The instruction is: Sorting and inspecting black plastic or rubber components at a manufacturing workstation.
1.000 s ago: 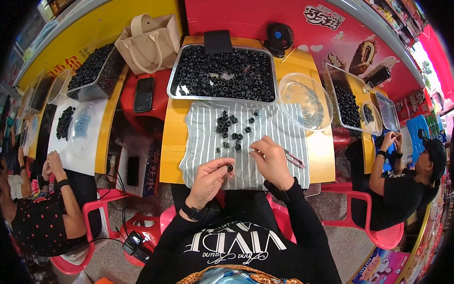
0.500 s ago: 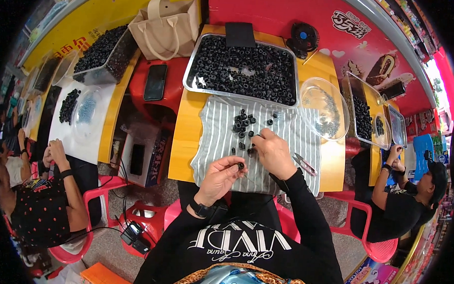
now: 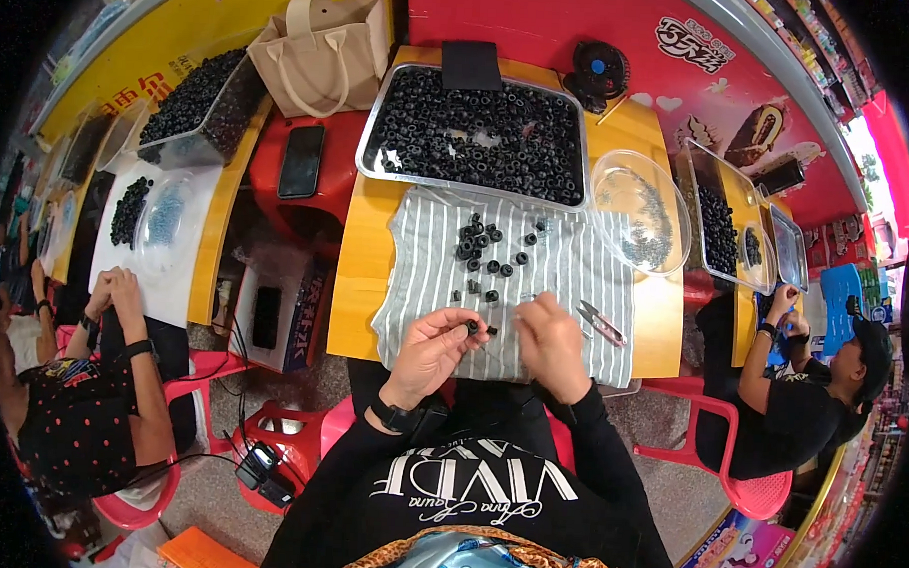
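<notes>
A yellow table [image 3: 359, 281] is carrying everything, its far edge running against a red wall. A metal tray [image 3: 371, 141] heaped with black rings is filling the far middle, and a clear plastic bowl [image 3: 618, 175] is sitting just beside the tray's right end, near the table's right edge. A striped grey cloth [image 3: 419, 283] is covering the near half, hanging slightly over the near edge; bare yellow is showing only along the table's left side. Loose black rings [image 3: 481, 247] are lying scattered on the cloth's middle. Small snips [image 3: 601, 323] are resting near the cloth's right edge. The left hand [image 3: 430, 348] is pinching one black ring [image 3: 472, 327] between thumb and fingertips at the near edge. The right hand [image 3: 551, 342] is curling knuckles-up beside it; its grip cannot be told.
</notes>
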Demonstrator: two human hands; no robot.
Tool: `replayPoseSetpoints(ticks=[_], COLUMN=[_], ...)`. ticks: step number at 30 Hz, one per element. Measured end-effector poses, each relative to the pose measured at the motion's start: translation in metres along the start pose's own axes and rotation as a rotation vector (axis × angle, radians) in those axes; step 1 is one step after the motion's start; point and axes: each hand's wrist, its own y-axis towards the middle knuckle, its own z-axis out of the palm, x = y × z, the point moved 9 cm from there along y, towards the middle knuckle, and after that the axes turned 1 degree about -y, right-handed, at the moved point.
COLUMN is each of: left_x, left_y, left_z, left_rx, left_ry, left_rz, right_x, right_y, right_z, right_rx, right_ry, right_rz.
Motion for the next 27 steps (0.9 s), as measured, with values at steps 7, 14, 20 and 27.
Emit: replayPoseSetpoints(ticks=[7,14,20,27], left_x=[-0.001,0.002,0.002,0.005], left_y=[-0.001,-0.001,-0.001,-0.002], left_z=[-0.001,-0.003,-0.002,-0.006], left_rx=[-0.011,0.011,0.009,-0.026], left_ry=[0.053,0.062,0.059,0.055], left_rz=[0.017,0.007,0.010,0.017], right_x=[-0.027,-0.005,0.031,0.019], right_y=[0.022,0.025,0.014,0.002], right_z=[-0.005,-0.017,0.001,0.019], right_rx=[0.009,-0.076,0.086,0.085], right_ry=[-0.197,-0.099,0.552,0.699], right_rz=[0.032,-0.061,-0.011,0.135])
